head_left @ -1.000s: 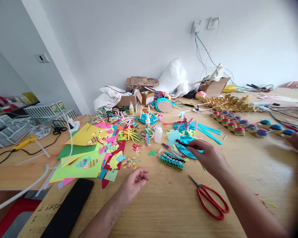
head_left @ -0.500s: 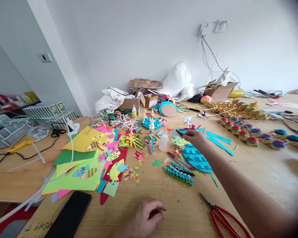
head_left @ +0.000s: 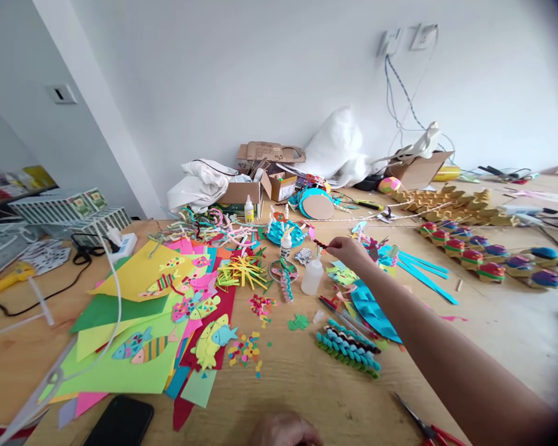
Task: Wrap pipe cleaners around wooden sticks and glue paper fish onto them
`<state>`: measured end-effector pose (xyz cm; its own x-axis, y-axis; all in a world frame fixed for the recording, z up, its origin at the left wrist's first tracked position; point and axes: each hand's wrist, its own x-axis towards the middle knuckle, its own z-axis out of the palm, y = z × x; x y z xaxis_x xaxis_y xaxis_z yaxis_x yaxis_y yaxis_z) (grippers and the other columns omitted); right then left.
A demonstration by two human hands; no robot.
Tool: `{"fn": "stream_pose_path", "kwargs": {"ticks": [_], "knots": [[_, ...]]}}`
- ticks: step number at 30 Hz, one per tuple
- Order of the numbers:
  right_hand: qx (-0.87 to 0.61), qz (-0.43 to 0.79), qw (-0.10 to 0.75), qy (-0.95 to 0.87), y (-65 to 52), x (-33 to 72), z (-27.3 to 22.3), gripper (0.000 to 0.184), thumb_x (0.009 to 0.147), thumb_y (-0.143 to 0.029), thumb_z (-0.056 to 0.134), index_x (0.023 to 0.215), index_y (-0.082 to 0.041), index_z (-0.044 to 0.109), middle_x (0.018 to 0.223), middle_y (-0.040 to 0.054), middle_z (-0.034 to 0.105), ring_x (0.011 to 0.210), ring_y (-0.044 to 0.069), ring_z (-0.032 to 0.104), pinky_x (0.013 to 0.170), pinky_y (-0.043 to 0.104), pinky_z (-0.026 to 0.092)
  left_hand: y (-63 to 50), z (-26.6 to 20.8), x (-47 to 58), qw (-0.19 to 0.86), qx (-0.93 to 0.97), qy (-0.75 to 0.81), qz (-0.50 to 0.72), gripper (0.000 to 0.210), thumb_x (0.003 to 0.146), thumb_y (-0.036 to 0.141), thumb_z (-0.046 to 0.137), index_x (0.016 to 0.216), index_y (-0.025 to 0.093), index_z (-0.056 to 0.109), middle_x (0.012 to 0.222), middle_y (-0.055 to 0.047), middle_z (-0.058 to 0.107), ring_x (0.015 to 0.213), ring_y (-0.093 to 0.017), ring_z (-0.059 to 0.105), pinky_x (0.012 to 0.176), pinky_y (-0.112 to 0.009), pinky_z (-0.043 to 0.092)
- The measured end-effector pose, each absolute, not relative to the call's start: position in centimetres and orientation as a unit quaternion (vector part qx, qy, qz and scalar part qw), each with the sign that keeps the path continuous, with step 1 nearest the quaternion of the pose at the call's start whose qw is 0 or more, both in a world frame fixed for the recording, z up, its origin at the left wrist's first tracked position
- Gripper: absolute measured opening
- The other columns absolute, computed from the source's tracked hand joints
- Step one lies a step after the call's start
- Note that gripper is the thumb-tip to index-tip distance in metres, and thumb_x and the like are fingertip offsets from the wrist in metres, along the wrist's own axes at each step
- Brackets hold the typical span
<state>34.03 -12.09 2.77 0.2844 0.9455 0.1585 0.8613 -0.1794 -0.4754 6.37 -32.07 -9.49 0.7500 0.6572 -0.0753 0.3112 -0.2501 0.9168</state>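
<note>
My right hand (head_left: 347,253) reaches across the table and pinches a dark red-brown twisted pipe cleaner (head_left: 320,244). Below it stands a white squeeze bottle (head_left: 312,277), with a small glue bottle (head_left: 286,244) to its left. Under my right forearm lies a blue bumpy paper piece (head_left: 373,310), partly covered. A bundle of braided pipe cleaners (head_left: 348,348) in blue, brown and green rests nearer to me. At the bottom edge is my left hand (head_left: 286,428), largely cut off; its visible fingers are loosely bent with nothing seen in them.
Red-handled scissors (head_left: 430,428) lie at the lower right, a black phone (head_left: 121,421) at the lower left. Coloured paper (head_left: 134,365) with paper fish spreads over the left side. Painted egg-carton pieces (head_left: 490,271) line the right. A white cable (head_left: 119,297) crosses the paper.
My right hand has moved left with the pipe cleaner, from above the blue paper piece to behind the squeeze bottle. My left hand sits lower in the picture. The view has shifted slightly.
</note>
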Motion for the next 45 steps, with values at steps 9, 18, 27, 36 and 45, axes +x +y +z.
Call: {"fn": "stream_pose_path", "kwargs": {"ticks": [9,18,27,36,45], "knots": [[-0.748,0.056,0.26,-0.608,-13.8,34.2,7.5,0.015,0.066,-0.032,0.053,0.067,-0.018,0.061,0.055,-0.0007,0.056,0.049,0.011,0.046,0.046,0.023,0.029,-32.9,-6.6,6.7,0.73,0.545,0.329,0.248,0.039,0.071,0.049,0.053,0.092,0.017,0.059,0.071,-0.004,0.06,0.06,-0.012,0.054,0.054,-0.022,0.04],[-0.677,0.066,0.274,-0.68,-21.7,30.3,13.0,0.016,0.065,-0.034,0.057,0.062,-0.019,0.059,0.048,-0.0029,0.051,0.046,0.009,0.04,0.044,0.023,0.026,-33.2,-0.4,7.9,0.838,0.279,0.305,0.356,0.026,0.072,0.032,0.058,0.09,0.013,0.055,0.08,-0.006,0.059,0.069,-0.012,0.058,0.061,-0.022,0.041],[-0.586,0.363,0.448,-0.57,-27.6,30.8,10.1,0.026,0.061,-0.041,0.062,0.064,-0.017,0.054,0.049,-0.0056,0.042,0.042,0.005,0.033,0.04,0.02,0.025,-30.1,1.5,9.5,0.61,0.579,0.389,0.376,0.013,0.073,0.021,0.05,0.083,0.015,0.056,0.069,-0.002,0.056,0.062,-0.012,0.053,0.057,-0.024,0.042],[-0.536,0.433,0.532,-0.492,-33.6,34.0,7.8,0.023,0.064,-0.039,0.066,0.067,-0.018,0.057,0.056,-0.0037,0.049,0.048,0.006,0.038,0.044,0.019,0.03,-22.0,3.4,20.7,0.128,0.911,0.383,0.08,0.026,0.083,0.01,0.035,0.102,0.014,0.052,0.106,-0.009,0.054,0.1,-0.017,0.05,0.085,-0.029,0.039],[-0.573,0.417,0.565,-0.422,-37.7,37.6,6.8,0.02,0.061,-0.036,0.07,0.07,-0.02,0.062,0.061,-0.0017,0.051,0.052,0.007,0.038,0.043,0.017,0.031,-15.4,0.3,27.1,0.109,0.846,0.519,-0.055,0.032,0.082,0.03,0.048,0.11,0.014,0.049,0.109,-0.008,0.052,0.094,-0.019,0.053,0.078,-0.04,0.046]]}}
